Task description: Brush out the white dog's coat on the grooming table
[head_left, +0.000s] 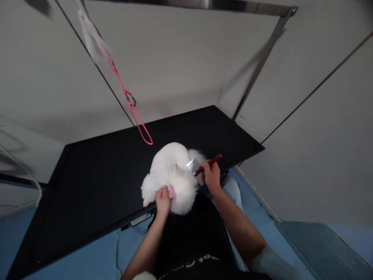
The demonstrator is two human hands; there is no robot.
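A white fluffy dog [170, 159] is on the black grooming table at its near edge, its body trimmed short and its head fur long and round. My left hand [163, 199] is closed at the side of the head, the fingers pinching a pink part that looks like the dog's ear [171, 191]. In my right hand [212, 175] is a slicker brush [192, 165] with a dark red handle. Its metal head is over the fur between the dog's head and the fluffy part behind. Whether the pins touch the fur I cannot tell.
The black table [101, 171] spreads out on both sides of the dog. A pink grooming loop [140, 122] with a metal clip hangs over its far side, near a metal frame [259, 74] against the pale wall. My black apron [198, 237] meets the near edge.
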